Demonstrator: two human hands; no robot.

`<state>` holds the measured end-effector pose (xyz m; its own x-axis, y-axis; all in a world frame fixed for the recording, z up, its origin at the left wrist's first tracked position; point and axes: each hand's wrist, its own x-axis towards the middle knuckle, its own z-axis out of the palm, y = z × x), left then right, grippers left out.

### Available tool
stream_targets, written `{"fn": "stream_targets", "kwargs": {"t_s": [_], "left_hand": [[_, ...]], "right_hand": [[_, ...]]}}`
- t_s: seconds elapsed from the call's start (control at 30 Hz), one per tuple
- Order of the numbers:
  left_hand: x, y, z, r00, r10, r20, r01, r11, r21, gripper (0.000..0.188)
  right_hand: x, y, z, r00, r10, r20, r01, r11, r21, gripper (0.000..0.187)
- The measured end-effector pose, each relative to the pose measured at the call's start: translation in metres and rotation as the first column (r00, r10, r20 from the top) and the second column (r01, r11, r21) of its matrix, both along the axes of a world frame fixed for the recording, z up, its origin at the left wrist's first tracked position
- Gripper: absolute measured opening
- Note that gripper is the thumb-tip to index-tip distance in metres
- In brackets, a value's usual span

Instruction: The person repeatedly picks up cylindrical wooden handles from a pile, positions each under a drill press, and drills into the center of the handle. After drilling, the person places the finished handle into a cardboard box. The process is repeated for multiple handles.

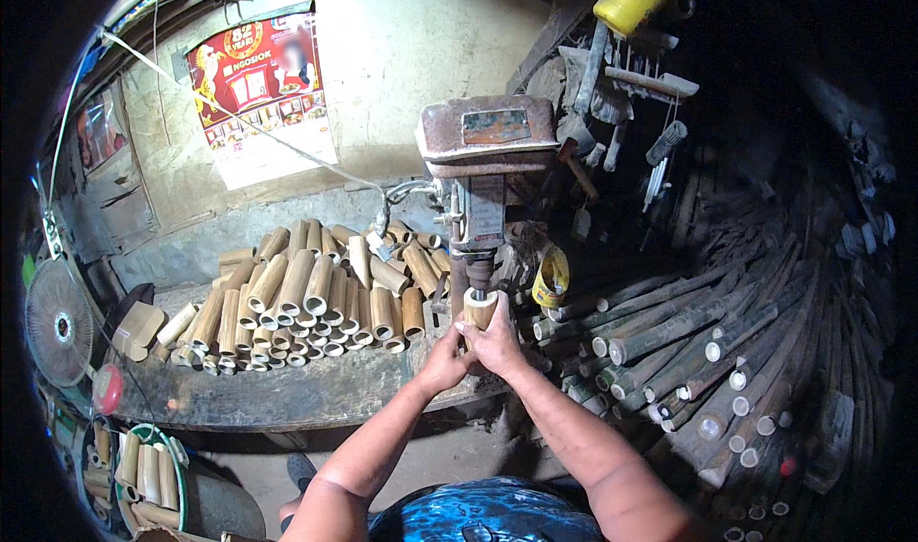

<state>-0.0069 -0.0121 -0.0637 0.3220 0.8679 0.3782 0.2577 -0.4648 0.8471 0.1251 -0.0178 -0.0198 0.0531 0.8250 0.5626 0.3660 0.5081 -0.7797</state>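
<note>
Both my hands are wrapped round a short upright bamboo tube (478, 311) under the chuck (480, 270) of a rusty drill press (488, 174). My left hand (446, 362) grips its lower left side. Higher up, my right hand (497, 339) closes on its right side. A bit reaches from the chuck down to the tube's open top; how deep it goes in, I cannot tell. The tube's lower end is hidden behind my fingers. Left of the press, a pile of cut bamboo tubes (287, 298) lies on the wooden bench (239, 401).
Long bamboo poles (660, 351) lie stacked at the right. A yellow container (550, 276) is beside the press. At the left are a fan (59, 322) and a green-rimmed bin (225, 504) holding bamboo pieces. A cable (258, 126) crosses before the wall poster (258, 74).
</note>
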Motion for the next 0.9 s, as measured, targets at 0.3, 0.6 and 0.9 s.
{"fn": "stream_targets", "kwargs": {"t_s": [0.3, 0.6, 0.9], "left_hand": [[-0.010, 0.027, -0.030, 0.996, -0.062, 0.056, 0.061, 0.998, 0.018, 0.070], [-0.002, 0.027, -0.016, 0.996, 0.012, -0.092, -0.016, 0.999, -0.039, 0.056], [0.007, 0.024, -0.024, 0.995, 0.000, -0.100, -0.003, 1.000, -0.026, 0.063]], "right_hand": [[-0.011, 0.005, 0.001, 0.999, 0.050, -0.018, -0.051, 0.995, -0.082, 0.065], [0.002, 0.017, -0.004, 1.000, 0.003, -0.018, -0.004, 0.999, -0.037, 0.065], [0.014, 0.009, -0.009, 0.999, 0.027, -0.043, -0.031, 0.996, -0.085, 0.073]]}}
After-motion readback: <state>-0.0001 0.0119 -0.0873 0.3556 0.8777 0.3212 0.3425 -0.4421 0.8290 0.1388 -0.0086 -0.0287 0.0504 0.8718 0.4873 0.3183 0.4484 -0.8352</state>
